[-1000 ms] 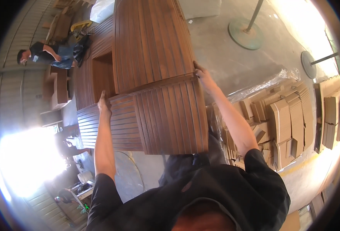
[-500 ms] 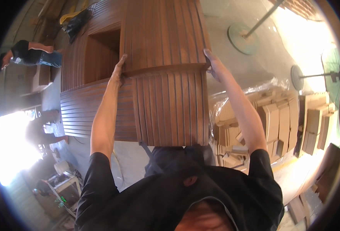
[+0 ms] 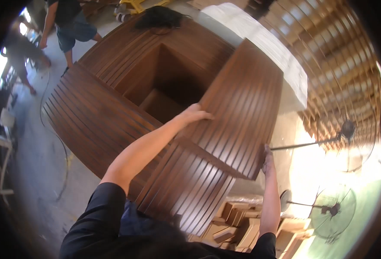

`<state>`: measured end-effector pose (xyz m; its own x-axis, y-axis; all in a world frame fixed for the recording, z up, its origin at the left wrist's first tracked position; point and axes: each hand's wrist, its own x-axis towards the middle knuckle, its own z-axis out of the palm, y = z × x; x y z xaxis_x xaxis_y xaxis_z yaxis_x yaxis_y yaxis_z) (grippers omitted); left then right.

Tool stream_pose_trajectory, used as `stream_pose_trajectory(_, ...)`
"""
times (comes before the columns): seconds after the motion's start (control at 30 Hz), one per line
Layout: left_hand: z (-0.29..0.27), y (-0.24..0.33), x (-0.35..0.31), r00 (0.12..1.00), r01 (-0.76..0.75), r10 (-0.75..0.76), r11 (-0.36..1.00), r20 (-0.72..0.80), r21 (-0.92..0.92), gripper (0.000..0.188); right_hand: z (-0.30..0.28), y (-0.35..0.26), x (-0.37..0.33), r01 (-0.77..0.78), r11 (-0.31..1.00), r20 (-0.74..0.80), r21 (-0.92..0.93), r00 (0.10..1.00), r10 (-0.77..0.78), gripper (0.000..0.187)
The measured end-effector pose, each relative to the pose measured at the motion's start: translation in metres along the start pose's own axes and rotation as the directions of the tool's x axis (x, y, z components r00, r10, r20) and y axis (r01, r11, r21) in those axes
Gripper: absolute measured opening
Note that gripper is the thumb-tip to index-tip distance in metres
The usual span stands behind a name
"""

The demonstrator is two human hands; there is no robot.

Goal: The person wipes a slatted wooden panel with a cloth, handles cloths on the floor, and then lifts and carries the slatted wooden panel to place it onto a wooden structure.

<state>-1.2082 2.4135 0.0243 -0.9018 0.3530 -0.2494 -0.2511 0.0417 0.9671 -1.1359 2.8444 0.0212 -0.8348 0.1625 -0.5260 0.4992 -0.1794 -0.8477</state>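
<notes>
A brown slatted wooden panel (image 3: 246, 108) lies at an angle over the right side of a large square wooden piece with slatted sides. My left hand (image 3: 194, 115) is at the panel's left edge, its fingers reaching over the slats. On the opposite edge, near the close corner, my right hand (image 3: 267, 161) grips the panel, its fingertips partly hidden. Under the panel's near end sits another slatted section (image 3: 184, 183), close to my body. A deep square opening (image 3: 173, 84) shows in the middle of the wooden piece, left of the panel.
Beyond the panel lies a white wrapped stack (image 3: 264, 43). Pedestal fans (image 3: 333, 210) stand at right, near cardboard pieces (image 3: 242, 226) on the floor. A person (image 3: 67, 28) stands at far left, and a dark bundle (image 3: 161, 18) rests on the far wooden side. A cord crosses the left floor.
My view has turned, and the panel now sits askew to the right, uncovering more of the square opening. Both hands remain at its edges, my right hand now lower than my left.
</notes>
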Motion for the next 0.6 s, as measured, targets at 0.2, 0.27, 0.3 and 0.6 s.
stream_pose_trajectory(0.2, -0.009, 0.03, 0.075, 0.987, 0.136, -0.107, 0.954, -0.119, 0.267, 0.059, 0.037, -0.07, 0.061, 0.113, 0.97, 0.048, -0.217, 0.993, -0.105, 0.063)
stream_pose_trajectory(0.27, -0.012, 0.021, 0.091, 0.983, 0.173, -0.158, 0.967, -0.093, 0.185, 0.064, 0.032, -0.086, 0.084, 0.078, 0.963, 0.027, -0.256, 0.997, -0.074, 0.07)
stream_pose_trajectory(0.3, -0.016, 0.017, 0.097, 0.985, 0.168, -0.164, 0.979, -0.042, 0.117, 0.074, 0.036, -0.097, 0.093, 0.053, 0.955, -0.016, -0.293, 0.998, -0.06, 0.073)
stream_pose_trajectory(0.6, -0.006, 0.018, 0.103, 0.98, 0.197, -0.192, 0.975, -0.057, 0.104, 0.118, 0.031, -0.136, 0.132, -0.098, 0.9, -0.155, -0.424, 0.987, 0.035, 0.085)
